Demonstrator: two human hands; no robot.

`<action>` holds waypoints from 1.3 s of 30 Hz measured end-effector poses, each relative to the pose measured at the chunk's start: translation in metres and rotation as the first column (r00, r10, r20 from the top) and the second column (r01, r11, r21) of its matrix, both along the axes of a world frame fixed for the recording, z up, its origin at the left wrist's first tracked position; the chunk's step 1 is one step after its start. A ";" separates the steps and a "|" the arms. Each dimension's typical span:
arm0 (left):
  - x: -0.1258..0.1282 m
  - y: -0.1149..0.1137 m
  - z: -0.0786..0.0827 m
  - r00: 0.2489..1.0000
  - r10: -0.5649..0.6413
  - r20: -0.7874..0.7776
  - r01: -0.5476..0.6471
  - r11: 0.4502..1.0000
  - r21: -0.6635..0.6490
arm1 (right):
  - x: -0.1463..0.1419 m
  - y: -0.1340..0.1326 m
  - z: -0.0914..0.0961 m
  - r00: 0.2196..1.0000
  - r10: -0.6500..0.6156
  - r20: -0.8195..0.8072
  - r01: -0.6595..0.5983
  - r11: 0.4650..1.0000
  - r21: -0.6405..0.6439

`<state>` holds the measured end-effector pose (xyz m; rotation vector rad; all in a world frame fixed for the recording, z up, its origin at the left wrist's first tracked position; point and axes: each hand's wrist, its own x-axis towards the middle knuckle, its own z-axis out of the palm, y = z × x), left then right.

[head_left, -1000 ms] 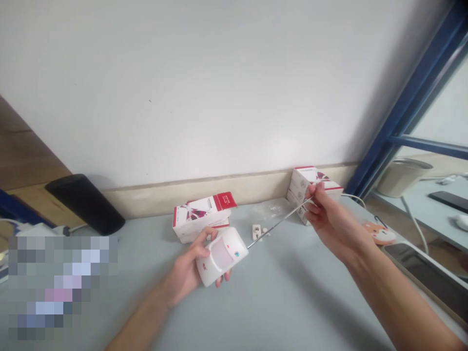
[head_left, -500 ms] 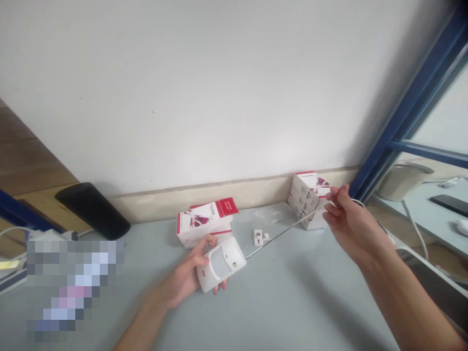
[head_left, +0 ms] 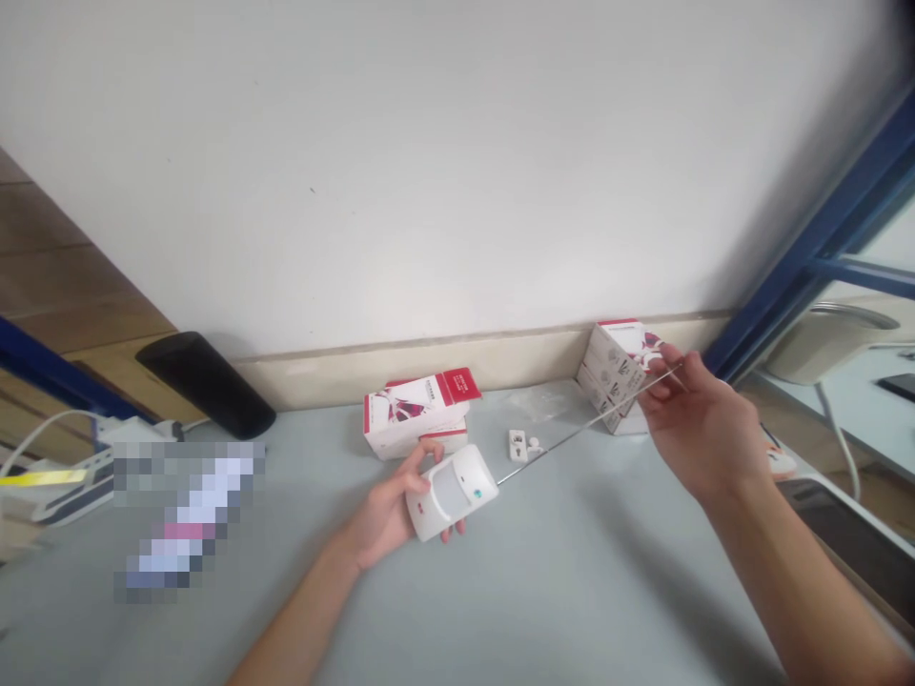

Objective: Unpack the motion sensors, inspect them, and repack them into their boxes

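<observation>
Left hand (head_left: 390, 519) wrapped around a white motion sensor (head_left: 452, 493), fingers under the casing, lens facing up; the sensor is held above the desk (head_left: 307, 591), near the front of the boxes. Right hand (head_left: 704, 429) is narrowly pinched on a thin metal rod (head_left: 586, 429), which runs straight across to the sensor's edge. Holding both ends steady, with the pinch close to the rod, looks like the cleanest way to avoid bending it. Can't tell whether the rod is joined to the sensor, since the contact point is small, and the fingers hide part of the rod. Beyond: small white part (head_left: 518, 445), clear bag (head_left: 533, 402), red-and-white box (head_left: 418, 414), stacked boxes (head_left: 607, 376) partly behind the right hand, black cylinder (head_left: 207, 386). A pixelated patch (head_left: 186, 514) hides whatever is at left; tablet (head_left: 850, 543) is cut off at right.
</observation>
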<state>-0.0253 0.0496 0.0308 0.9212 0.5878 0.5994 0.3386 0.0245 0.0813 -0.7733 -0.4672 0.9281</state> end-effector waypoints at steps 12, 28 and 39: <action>-0.001 0.003 -0.011 0.998 -0.019 0.060 0.019 1.000 0.010 | 0.004 0.004 -0.006 0.993 0.042 -0.108 -0.033 0.996 0.079; 0.012 -0.001 0.003 0.954 0.295 -0.052 -0.289 0.952 0.101 | -0.007 0.006 -0.008 0.995 -0.095 -0.016 0.096 0.993 0.075; 0.014 -0.003 0.001 0.931 0.362 -0.043 -0.360 0.932 0.050 | -0.015 0.005 -0.009 0.996 -0.086 0.017 0.085 0.994 0.070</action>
